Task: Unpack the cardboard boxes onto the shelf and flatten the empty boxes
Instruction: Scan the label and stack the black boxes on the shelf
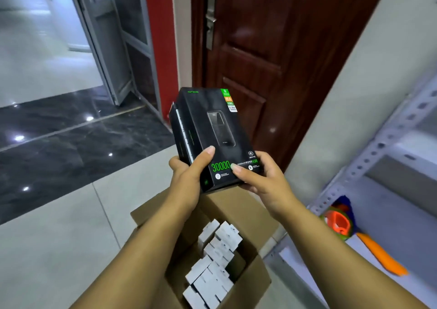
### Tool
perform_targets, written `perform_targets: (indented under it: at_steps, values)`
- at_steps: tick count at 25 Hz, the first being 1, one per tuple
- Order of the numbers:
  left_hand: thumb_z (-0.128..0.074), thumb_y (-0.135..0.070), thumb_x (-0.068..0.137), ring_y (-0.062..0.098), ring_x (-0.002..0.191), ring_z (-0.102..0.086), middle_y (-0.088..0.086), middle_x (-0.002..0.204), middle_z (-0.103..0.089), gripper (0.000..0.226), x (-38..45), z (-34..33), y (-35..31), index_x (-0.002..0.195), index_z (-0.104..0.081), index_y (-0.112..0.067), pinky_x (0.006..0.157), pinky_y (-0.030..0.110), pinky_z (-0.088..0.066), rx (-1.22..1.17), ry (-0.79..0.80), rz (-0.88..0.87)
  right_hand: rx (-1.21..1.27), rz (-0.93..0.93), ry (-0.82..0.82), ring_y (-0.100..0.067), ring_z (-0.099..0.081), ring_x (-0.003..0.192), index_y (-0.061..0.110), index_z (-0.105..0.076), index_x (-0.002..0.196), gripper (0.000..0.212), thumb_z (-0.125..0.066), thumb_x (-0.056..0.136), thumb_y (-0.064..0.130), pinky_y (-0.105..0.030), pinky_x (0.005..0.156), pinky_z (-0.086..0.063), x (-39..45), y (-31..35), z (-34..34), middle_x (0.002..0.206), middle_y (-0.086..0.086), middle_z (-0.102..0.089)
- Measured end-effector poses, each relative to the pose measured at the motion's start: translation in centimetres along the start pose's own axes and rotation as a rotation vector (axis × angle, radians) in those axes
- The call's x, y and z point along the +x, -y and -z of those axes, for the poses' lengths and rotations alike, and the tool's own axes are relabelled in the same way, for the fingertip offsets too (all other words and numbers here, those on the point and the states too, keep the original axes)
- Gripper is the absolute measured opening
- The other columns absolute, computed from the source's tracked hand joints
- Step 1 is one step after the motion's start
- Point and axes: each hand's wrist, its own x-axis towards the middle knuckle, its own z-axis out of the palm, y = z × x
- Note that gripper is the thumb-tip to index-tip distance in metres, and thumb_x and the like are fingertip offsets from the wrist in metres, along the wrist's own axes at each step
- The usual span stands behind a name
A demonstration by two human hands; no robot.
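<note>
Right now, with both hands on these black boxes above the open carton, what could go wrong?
Both hands, left hand and right hand, hold the black boxes only by the near end, so the far end could tip down.
There seem to be two boxes stacked; the lower one could slide out and drop onto the white boxes in the cardboard carton below.
The metal shelf sits to the right, and its upright post could snag a box on the swing over.

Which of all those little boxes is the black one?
The black box held up by both hands, left hand and right hand, with green "30000" on it. The small boxes down in the cardboard box are white.
</note>
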Motion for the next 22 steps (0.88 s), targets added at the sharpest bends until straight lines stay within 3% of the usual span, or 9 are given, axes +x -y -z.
perform_targets:
  at_steps: [2,4,6,8,11,14,19,22]
  values:
    - [-0.062,-0.040,0.084,0.016,0.092,-0.065,0.007,0.113,-0.060,0.054,-0.8,-2.1,-0.6,0.122,-0.034,-0.014,0.067,0.022,-0.050,-0.011,0.051,-0.006,0.004,0.045,-0.042,-0.012,-0.069,0.093,0.016,-0.058,0.111,0.046,-0.081,0.071,0.020,-0.025,0.074,-0.055,-1.5,1.4,1.5,0.099,0.003,-0.072]
    - [-0.063,-0.038,0.085,0.015,0.088,-0.068,0.007,0.112,-0.061,0.056,-2.0,-4.3,-1.3,0.125,-0.034,-0.012,0.061,0.021,-0.052,-0.026,0.107,-0.022,0.016,0.081,-0.101,-0.016,-0.069,0.096,0.016,-0.059,0.112,0.040,-0.077,0.077,0.024,-0.034,0.080,-0.058,-3.0,2.9,3.3,0.104,-0.003,-0.071]
    - [-0.068,-0.039,0.081,0.013,0.079,-0.071,0.005,0.105,-0.064,0.064,-3.4,-6.8,-1.9,0.127,-0.036,-0.010,0.057,0.021,-0.054,-0.057,0.177,-0.045,0.039,0.114,-0.162,-0.015,-0.069,0.091,0.015,-0.060,0.110,0.027,-0.069,0.085,0.020,-0.033,0.078,-0.059,-5.1,4.9,5.3,0.102,-0.005,-0.070]
    - [-0.076,-0.052,0.067,0.020,0.085,-0.072,0.009,0.107,-0.068,0.087,-5.0,-9.2,-2.5,0.131,-0.038,-0.007,0.068,0.031,-0.058,-0.061,0.276,-0.063,0.053,0.163,-0.197,-0.011,-0.069,0.083,0.015,-0.060,0.106,0.015,-0.059,0.091,0.016,-0.025,0.067,-0.057,-7.6,6.9,7.6,0.095,-0.002,-0.070]
    - [-0.079,-0.069,0.047,0.033,0.098,-0.068,0.019,0.116,-0.066,0.113,-7.9,-12.9,-3.1,0.132,-0.045,-0.004,0.088,0.054,-0.053,-0.039,0.358,-0.084,0.030,0.218,-0.238,-0.017,-0.067,0.090,0.016,-0.059,0.111,0.024,-0.060,0.088,0.022,-0.023,0.064,-0.054,-11.2,9.5,10.7,0.104,-0.006,-0.068]
    - [-0.078,-0.073,0.045,0.034,0.102,-0.067,0.017,0.117,-0.066,0.110,-11.9,-17.3,-3.4,0.129,-0.049,-0.008,0.093,0.058,-0.048,-0.053,0.430,-0.100,-0.006,0.279,-0.266,-0.019,-0.066,0.096,0.022,-0.059,0.115,0.039,-0.070,0.079,0.032,-0.025,0.066,-0.055,-16.0,12.0,14.0,0.112,-0.007,-0.067]
    - [-0.078,-0.075,0.042,0.029,0.105,-0.066,0.014,0.124,-0.062,0.109,-18.8,-24.3,-3.9,0.127,-0.054,-0.012,0.094,0.052,-0.050,-0.058,0.588,-0.105,-0.031,0.410,-0.344,-0.018,-0.070,0.091,0.025,-0.060,0.118,0.040,-0.058,0.079,0.033,-0.033,0.068,-0.058,-24.0,16.1,18.9,0.107,-0.003,-0.071]
    - [-0.070,-0.084,0.047,0.026,0.108,-0.064,0.007,0.126,-0.062,0.093,-22.7,-28.2,-4.7,0.119,-0.064,-0.025,0.095,0.049,-0.048,-0.009,0.662,-0.194,-0.062,0.502,-0.428,-0.020,-0.069,0.094,0.020,-0.062,0.118,0.039,-0.057,0.081,0.031,-0.037,0.072,-0.058,-28.2,18.6,21.4,0.107,-0.005,-0.071]
